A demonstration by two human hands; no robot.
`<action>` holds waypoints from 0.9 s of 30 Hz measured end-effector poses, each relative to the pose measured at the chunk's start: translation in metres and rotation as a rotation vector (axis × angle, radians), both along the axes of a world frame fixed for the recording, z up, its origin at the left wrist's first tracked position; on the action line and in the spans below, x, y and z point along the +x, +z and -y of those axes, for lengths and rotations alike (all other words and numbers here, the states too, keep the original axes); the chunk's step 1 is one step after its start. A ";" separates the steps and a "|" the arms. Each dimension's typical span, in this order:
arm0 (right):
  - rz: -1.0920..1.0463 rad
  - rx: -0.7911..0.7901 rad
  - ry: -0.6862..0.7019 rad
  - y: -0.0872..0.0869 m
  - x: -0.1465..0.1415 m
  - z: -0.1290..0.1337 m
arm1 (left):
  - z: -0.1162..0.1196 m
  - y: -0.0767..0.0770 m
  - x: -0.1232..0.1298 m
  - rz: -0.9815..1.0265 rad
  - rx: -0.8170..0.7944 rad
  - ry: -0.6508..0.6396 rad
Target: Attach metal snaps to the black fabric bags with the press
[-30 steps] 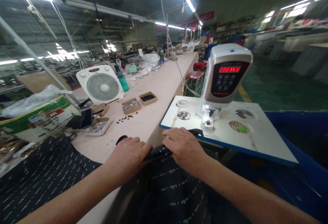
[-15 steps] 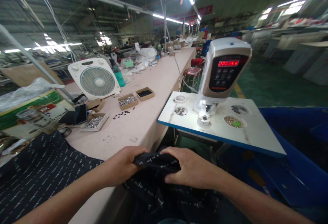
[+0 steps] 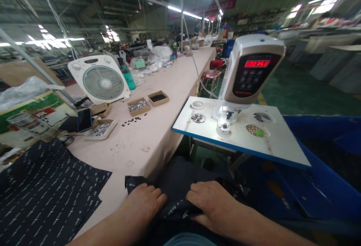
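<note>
Low in front of me, both hands grip a black garment (image 3: 176, 208) with small white lettering printed on it. My left hand (image 3: 145, 202) is closed on its left part, fingers curled over the cloth. My right hand (image 3: 213, 202) is closed on the right side of the same garment. Between the hands the cloth is bunched, and its lower part is hidden by my hands and forearms. A flap sticks out beyond the left fingers, over the table's edge. A similar black printed cloth (image 3: 53, 186) lies spread on the table to the left.
A button-press machine (image 3: 255, 73) with a red display stands on a white worktop (image 3: 194, 124) ahead right. On the long table (image 3: 169, 122) are a fan (image 3: 103, 82), boxes of metal parts (image 3: 138, 106) and black parts (image 3: 158, 98), and a phone (image 3: 84, 120). A blue bin (image 3: 332, 193) is at right.
Both hands have moved lower with the garment, and the fingers now curl over it from above. The cloth is spread wider, with a flap showing at left. The view has shifted slightly.
</note>
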State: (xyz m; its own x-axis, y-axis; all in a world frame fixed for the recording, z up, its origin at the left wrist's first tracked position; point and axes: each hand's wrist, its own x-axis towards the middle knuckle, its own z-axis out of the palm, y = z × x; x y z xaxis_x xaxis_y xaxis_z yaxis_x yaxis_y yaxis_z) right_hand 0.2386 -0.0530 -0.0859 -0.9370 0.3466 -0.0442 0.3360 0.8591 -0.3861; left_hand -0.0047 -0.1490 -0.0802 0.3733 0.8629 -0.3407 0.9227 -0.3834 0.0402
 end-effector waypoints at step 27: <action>-0.153 -0.552 -0.245 0.004 -0.009 -0.037 | -0.031 -0.003 0.013 1.011 -0.102 0.438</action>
State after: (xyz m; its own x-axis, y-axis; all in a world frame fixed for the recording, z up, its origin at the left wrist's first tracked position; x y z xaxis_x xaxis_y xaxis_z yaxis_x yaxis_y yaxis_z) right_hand 0.2296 -0.0164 -0.0818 -0.8427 0.5170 -0.1499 0.4043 0.4241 -0.8104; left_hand 0.0086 -0.1177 -0.0832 0.1888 0.9736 -0.1281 0.5015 0.0166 0.8650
